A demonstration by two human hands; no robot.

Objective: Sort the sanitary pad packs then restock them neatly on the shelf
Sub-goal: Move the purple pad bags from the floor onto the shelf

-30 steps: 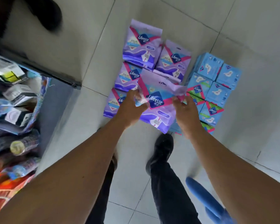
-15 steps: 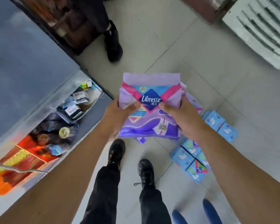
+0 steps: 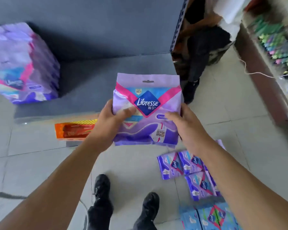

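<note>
I hold a purple Libresse pad pack (image 3: 147,110) upright in front of me, face toward the camera. My left hand (image 3: 113,120) grips its left edge with the thumb across the front. My right hand (image 3: 184,123) grips the right edge the same way. The pack hangs just in front of a grey shelf board (image 3: 93,77). A row of matching purple packs (image 3: 23,67) stands on that shelf at the left, blurred. More purple packs (image 3: 181,165) and blue packs (image 3: 211,216) lie on the tiled floor at the lower right.
An orange carton (image 3: 75,131) sits on a lower shelf level under the board. A perforated dark shelf upright (image 3: 178,29) stands at the right, with another person's dark trouser leg and shoe (image 3: 194,75) beside it. My own shoes (image 3: 101,188) are on the floor tiles below.
I lifted the purple pack off the floor pile with both hands and turned left toward the shelf. The floor piles now lie at the lower right.
</note>
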